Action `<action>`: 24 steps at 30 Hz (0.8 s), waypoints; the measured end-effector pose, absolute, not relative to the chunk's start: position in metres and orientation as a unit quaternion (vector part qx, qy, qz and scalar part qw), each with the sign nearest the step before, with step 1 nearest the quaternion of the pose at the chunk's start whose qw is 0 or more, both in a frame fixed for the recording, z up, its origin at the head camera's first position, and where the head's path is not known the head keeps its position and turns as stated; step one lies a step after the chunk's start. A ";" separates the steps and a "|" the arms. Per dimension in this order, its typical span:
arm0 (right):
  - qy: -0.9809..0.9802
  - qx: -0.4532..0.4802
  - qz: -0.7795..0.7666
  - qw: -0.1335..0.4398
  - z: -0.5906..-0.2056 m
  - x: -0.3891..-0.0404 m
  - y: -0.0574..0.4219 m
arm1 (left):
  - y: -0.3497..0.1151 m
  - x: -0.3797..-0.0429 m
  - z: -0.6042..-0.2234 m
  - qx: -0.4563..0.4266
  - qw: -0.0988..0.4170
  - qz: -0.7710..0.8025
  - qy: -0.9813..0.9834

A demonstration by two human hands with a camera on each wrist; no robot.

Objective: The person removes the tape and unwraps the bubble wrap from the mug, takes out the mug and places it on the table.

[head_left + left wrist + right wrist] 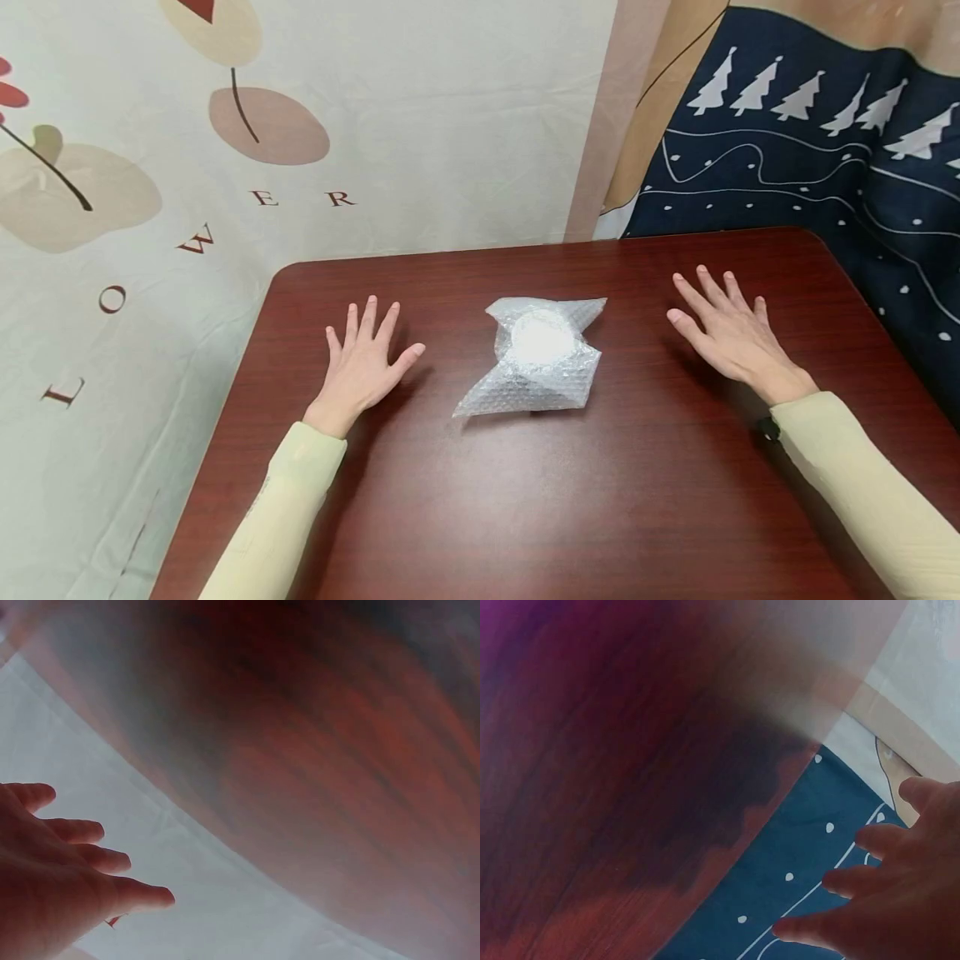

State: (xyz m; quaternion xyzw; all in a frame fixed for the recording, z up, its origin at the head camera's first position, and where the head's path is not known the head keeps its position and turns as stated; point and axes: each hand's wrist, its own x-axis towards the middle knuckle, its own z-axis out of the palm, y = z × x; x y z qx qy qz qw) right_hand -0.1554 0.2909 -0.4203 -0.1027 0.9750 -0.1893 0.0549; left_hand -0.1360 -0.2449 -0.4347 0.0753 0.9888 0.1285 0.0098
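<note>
Pale sleeves (285, 500) nearest, at near left and near right. Now to the packet (536, 387): lying on mid-table, between both hands, touching neither. Looks light! Bubbly all over, so probably soft, crinkly and a touch slippery. Middle lost in glare, so no telling how stiff or fragile inside; safest treated gently. Best hold, most likely, round the bulky middle from left and right, not by the thin flaps (483, 396). Likeliest nuisance: those same flaps, jutting out near left, far left and far right. Outward to the left hand (356, 375): spread wide, holding nothing. Same with the right hand (735, 337), wide and bare, well apart from the packet. Underneath, a dark red table (525, 533). Beyond, to the far left, a pale cloth (450, 125); far right, a navy cloth (795, 171) printed with trees.
</note>
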 end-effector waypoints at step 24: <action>0.971 -0.128 -0.201 0.029 -0.413 -0.147 0.275 | -0.241 -0.133 -0.427 0.078 -0.014 0.140 0.987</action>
